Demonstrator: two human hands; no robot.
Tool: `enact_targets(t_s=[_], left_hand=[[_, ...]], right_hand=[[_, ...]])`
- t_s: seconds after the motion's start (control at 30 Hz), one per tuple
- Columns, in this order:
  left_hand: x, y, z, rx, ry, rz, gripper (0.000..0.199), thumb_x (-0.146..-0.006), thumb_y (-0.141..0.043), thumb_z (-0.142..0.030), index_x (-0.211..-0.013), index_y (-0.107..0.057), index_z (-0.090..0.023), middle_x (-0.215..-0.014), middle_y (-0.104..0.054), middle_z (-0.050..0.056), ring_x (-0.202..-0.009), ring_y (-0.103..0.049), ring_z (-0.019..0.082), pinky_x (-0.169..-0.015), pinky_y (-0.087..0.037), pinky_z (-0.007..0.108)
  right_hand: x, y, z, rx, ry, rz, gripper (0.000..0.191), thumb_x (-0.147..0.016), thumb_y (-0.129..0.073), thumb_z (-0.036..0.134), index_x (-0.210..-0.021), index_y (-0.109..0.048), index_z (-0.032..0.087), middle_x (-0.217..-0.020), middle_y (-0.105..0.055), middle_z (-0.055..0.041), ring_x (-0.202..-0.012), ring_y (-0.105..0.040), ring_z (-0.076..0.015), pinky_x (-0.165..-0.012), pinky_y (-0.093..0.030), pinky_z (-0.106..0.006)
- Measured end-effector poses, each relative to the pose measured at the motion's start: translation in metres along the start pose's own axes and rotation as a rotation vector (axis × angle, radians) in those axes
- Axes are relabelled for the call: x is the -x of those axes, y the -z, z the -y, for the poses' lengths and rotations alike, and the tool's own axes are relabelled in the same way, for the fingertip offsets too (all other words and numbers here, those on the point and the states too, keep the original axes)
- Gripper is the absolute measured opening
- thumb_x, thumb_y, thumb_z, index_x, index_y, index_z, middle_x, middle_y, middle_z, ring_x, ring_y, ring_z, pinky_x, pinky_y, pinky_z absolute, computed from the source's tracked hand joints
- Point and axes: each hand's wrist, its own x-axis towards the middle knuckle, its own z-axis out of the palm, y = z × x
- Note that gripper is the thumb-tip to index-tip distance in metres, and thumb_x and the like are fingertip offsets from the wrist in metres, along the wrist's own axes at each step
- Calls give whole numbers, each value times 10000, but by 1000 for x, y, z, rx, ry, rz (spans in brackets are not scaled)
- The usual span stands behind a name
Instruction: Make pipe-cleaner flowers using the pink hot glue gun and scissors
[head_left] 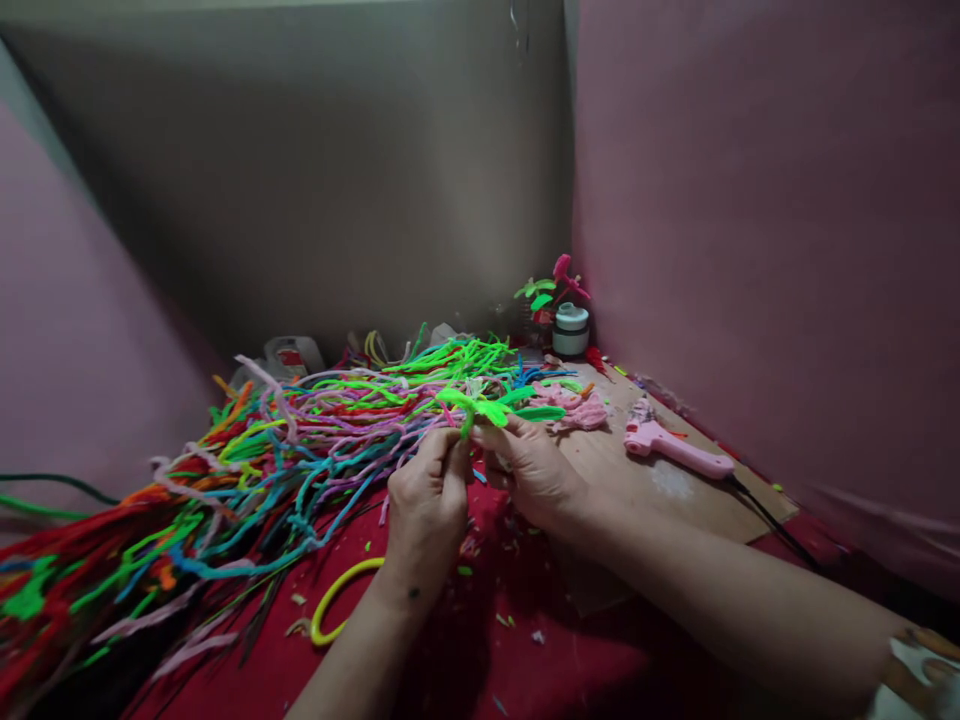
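Patterned sleeve (919,675) cloth on the right forearm lies nearest the camera, below and to the right of the bright green fuzzy piece (491,411). Both hands hold this piece: the left hand (431,490) pinches its stem side between thumb and fingers; the right hand (536,475) grips it with closed fingertips. Left of the green piece, a tangled pile of plush-textured, multicoloured stems (337,435) crowds the surface. Below-left, a smooth yellow ring (318,615) rests on red cloth (517,610) scattered with small scraps. Just right of the piece sits a soft pink bundle (589,410); farther right, a pink corded tool (679,448) occupies a flat tan board (607,480). Behind-right stands a cylindrical white jar (570,340) with a dark band.
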Motion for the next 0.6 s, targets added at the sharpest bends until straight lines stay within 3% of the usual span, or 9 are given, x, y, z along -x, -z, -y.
enact_targets(t_s=[0.1,0.23,0.4,0.5,0.6], left_hand=[[0,-1,-2,129,71,9,170,-853,-501,-313,-753,-571,-195,-562,-454,-44,-478,-386,95,-482,-330,213],[-1,-4,-7,376,183,27,178,-822,-549,-294,-685,-536,-181,-536,-445,-55,-431,-359,71,-423,-302,199],[-5,-4,-10,743,342,131,218,-779,-620,-311,-672,-495,-168,-500,-439,-75,-366,-331,34,-369,-254,167],[-6,-3,-11,831,399,187,234,-760,-638,-319,-663,-493,-163,-487,-434,-81,-348,-306,22,-368,-250,160],[-5,-3,-11,754,392,178,223,-764,-619,-333,-671,-498,-171,-499,-442,-74,-355,-319,36,-366,-257,170]], right_hand=[[1,-1,-4,-21,22,-29,256,-653,-754,364,-719,-575,192,-508,-348,91,-448,-211,-58,-417,-143,-224],[2,-3,-9,-35,80,17,262,-703,-713,398,-668,-558,189,-489,-389,83,-432,-292,-60,-417,-200,-221],[2,-4,-10,-94,23,41,222,-717,-706,373,-738,-578,192,-509,-478,68,-429,-371,-63,-416,-235,-205],[3,-4,-9,-119,8,34,224,-704,-715,357,-720,-566,191,-523,-514,56,-433,-398,-68,-414,-239,-202],[2,-4,-7,-99,33,20,231,-692,-724,356,-713,-563,191,-516,-489,62,-430,-383,-68,-412,-226,-208]])
